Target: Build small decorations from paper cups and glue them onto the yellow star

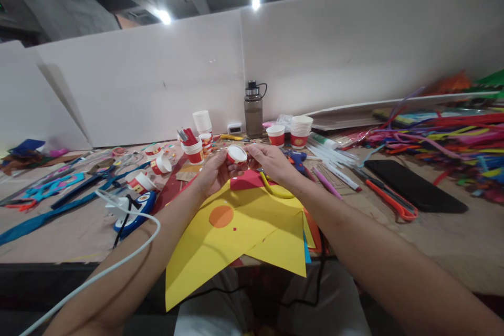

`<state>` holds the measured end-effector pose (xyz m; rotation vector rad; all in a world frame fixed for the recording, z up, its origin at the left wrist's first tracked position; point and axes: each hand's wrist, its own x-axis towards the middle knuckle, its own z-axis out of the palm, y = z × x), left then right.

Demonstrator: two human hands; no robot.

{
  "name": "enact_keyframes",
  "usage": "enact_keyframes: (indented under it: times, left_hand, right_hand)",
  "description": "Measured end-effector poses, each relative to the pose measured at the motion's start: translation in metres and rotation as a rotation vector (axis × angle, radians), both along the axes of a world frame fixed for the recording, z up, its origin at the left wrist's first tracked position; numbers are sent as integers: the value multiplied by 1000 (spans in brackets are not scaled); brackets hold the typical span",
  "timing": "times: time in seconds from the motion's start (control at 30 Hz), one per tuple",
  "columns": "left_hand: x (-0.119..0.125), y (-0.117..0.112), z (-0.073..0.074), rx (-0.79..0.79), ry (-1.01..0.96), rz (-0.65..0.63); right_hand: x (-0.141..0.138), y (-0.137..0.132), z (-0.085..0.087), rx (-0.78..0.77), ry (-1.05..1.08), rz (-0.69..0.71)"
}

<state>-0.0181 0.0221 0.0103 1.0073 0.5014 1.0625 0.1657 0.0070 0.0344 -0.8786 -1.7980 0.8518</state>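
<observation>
My left hand (214,170) is closed around a small red and white paper cup (237,154), tipped so its pale round end faces me. On the cup's other side is my right hand (271,160), its thumb and fingertips pinched at the edge; whether something tiny is between them cannot be seen. Beneath both hands lie yellow paper sheets (208,252) with an orange paper circle (221,216) on top. A red paper piece (246,179) and a curved yellow handle (277,189) are just below my fingers.
Stacked paper cups (301,134), a cup of red pencils (192,149) and a water bottle (253,110) stand behind. Right: markers (334,160), a utility knife (394,199), a phone (413,184), pipe cleaners (452,142). Left: tipped cups (142,181); a white cable (153,236) crosses my forearm.
</observation>
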Motion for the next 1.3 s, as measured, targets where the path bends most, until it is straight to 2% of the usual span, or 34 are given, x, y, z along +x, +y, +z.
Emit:
enact_keyframes:
  times: [0.6, 0.77, 0.9, 1.13, 1.3]
  left_hand:
    - [-2, -2, 0, 28, -31, -102]
    - [-2, -3, 2, 2, -32, -69]
    - [-1, -4, 4, -17, -53, -57]
    - [1, -8, 6, -15, -117, -50]
    - [1, -7, 5, -13, -85, -44]
  right_hand:
    - [-4, -9, 8, 8, 80, -24]
    - [-4, -8, 6, 49, 76, -51]
    - [-3, -10, 7, 160, 12, -32]
    - [-3, -17, 12, 251, -145, 15]
    - [-4, -18, 13, 238, -153, -22]
